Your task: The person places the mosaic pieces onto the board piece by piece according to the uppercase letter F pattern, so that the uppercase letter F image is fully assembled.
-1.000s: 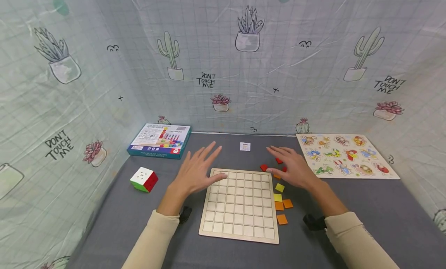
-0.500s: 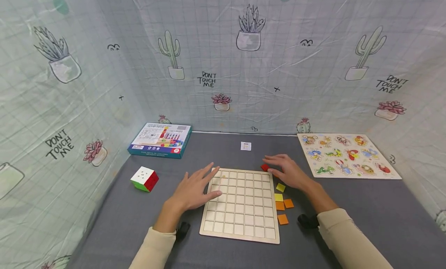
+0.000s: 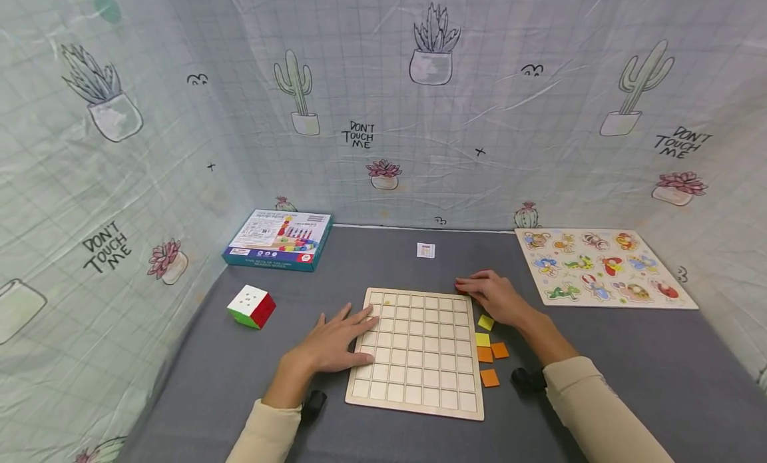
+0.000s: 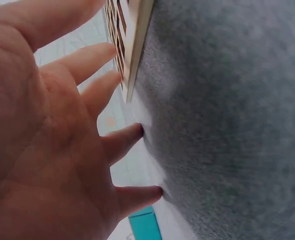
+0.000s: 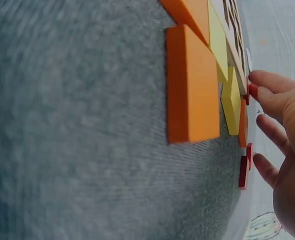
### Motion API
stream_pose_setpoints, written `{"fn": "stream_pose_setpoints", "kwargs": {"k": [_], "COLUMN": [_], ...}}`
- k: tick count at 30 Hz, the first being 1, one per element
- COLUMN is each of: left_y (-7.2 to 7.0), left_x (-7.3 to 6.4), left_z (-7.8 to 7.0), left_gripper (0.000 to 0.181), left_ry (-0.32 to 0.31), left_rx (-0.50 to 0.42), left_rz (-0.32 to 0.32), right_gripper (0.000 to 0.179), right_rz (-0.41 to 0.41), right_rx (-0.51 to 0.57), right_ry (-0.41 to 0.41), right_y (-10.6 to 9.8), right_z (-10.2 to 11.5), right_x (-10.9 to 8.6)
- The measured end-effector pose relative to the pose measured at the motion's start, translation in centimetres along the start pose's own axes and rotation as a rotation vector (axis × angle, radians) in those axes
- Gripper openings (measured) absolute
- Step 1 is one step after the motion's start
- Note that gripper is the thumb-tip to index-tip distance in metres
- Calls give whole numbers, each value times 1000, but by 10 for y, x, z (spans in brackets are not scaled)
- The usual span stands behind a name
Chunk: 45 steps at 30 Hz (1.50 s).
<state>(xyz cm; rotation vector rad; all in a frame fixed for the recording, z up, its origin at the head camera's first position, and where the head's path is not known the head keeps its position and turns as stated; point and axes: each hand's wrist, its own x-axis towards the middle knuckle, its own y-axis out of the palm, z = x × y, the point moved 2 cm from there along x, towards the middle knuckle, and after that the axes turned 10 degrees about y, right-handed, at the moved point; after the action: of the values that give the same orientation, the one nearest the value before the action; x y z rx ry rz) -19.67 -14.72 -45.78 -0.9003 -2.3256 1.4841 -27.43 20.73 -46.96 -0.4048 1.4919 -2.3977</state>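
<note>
A square wooden grid board [image 3: 419, 343] lies flat on the table. My left hand [image 3: 332, 343] rests at its left edge with fingers spread. In the left wrist view, that hand [image 4: 52, 130] has some fingers at the board's rim and others touching the cloth. At the board's far right corner, my right hand [image 3: 494, 296] pinches a small red tile [image 5: 254, 91] between thumb and fingers. Just under the other fingers lie more red tiles [image 5: 244, 172]. Yellow tiles [image 3: 482, 340] and orange tiles [image 3: 490, 378] are scattered along the board's right side.
A puzzle cube [image 3: 252, 306] and a boxed toy set [image 3: 278, 240] stand at the left. At the back lies a small printed card [image 3: 426, 250]. An insect puzzle board [image 3: 605, 270] lies at the right. A printed curtain [image 3: 383, 103] surrounds the table.
My left hand has come down and nearer onto the board's left edge. The right hand has lowered to the red tiles, and its fingers have closed on one.
</note>
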Motion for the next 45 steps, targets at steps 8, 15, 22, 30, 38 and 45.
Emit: {"fn": "stream_pose_setpoints", "kwargs": {"k": [8,15,22,30,38,45], "left_y": [-1,0,0,2,3,4], "left_x": [-2,-1,2,6,10,14], "left_z": [2,2,0,-1,-2,-3], "left_gripper": [75,76,75,73,73,74], "left_ry": [7,0,0,3,6,7], "left_rx": [0,2,14,27,24,38], "left_rz": [12,5,-10,-22,-30,-17], "right_gripper": [31,27,30,27,24,12], "right_rz": [-103,-127,-126,-130,-150,-210], "right_rx": [-68,-43,-44,-3,31,115], "right_ry": [57,128,207,225,227,221], "right_y": [-2,-6,-8,-8,-8,-15], "right_z": [-10,-11,-11,-14,-15,-12], "right_x": [-2,-2,-3,-4,-8,-12]}}
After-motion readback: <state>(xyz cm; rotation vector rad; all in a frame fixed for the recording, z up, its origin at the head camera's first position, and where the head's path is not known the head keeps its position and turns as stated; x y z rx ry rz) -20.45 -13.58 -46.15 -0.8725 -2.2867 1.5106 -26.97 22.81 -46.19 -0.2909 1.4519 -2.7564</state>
